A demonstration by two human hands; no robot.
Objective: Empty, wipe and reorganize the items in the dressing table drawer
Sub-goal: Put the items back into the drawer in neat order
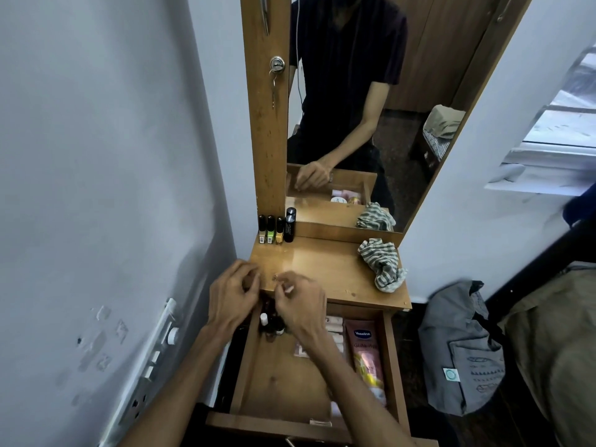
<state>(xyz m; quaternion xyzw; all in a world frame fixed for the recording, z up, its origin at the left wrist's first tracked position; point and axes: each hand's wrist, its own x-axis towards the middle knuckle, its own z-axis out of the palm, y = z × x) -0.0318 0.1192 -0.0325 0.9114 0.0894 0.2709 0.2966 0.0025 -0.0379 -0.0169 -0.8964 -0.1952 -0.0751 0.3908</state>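
The wooden drawer [277, 388] stands pulled open under the dressing table top [329, 269]. A pink Vaseline tube [366, 353] lies along its right side, with pale pink tubes [333, 327] beside it. Small dark bottles [272, 327] stand at the back left corner. My left hand [230, 296] and my right hand [300, 304] hover close together over that corner, at the table's front edge. My right hand pinches a small thin white item [288, 289]. My left hand's fingers are curled; what they hold is hidden.
Three nail polish bottles [271, 230] and a black tube [290, 224] stand at the table's back left by the mirror [371, 101]. A striped cloth [382, 264] lies crumpled at the right. A grey bag [458, 350] sits on the floor to the right. A wall socket strip [154, 356] is at left.
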